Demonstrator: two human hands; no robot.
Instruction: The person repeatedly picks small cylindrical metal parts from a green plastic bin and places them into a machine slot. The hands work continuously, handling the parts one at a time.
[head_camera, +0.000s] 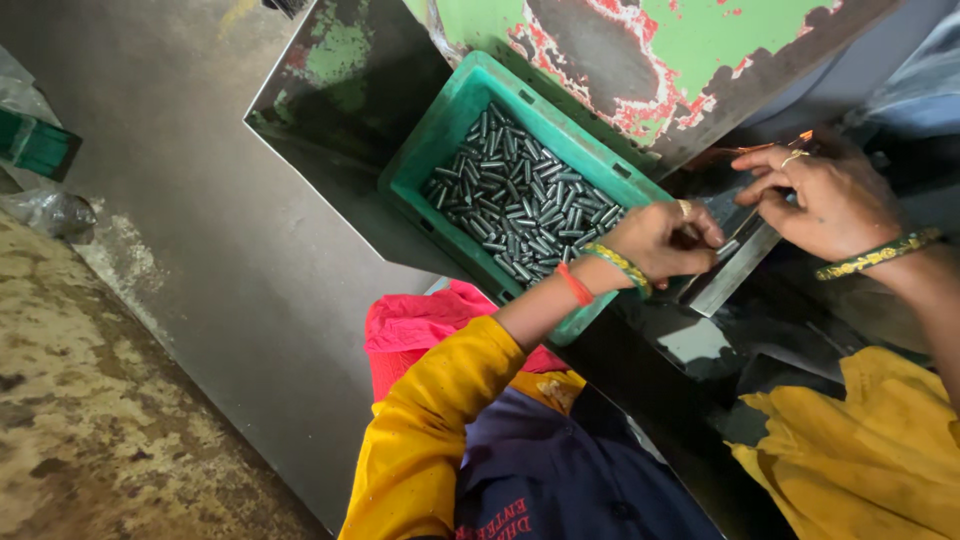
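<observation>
— What's nearest the camera?

— Yellow sleeves (430, 440) at six o'clock, over a dark blue garment and a pink cloth (410, 325). Farther out come both hands, wearing green-and-gold bangles.

— What is the left hand doing?

— The left hand (660, 240) sits at about three o'clock from the frame's centre, fingers (700, 228) curled and pinched together over the near end of a shiny metal rail (735, 265). Whether a pin is between them I cannot tell; anything there is too small.

— And the right?

— The right hand (830, 200) is just beyond, toward two o'clock, fingers bent and pressed close at the same rail. What they hold, if anything, is hidden.

— Where are the parts?

— Small dark steel pins (520, 200) fill a green plastic crate (440, 130), tilted, at nine o'clock from the left hand, its edge under the wrist.

— Beyond that?

— A worn green machine panel (700, 50) with red patches at twelve o'clock; grey floor (180, 200) at nine.
</observation>
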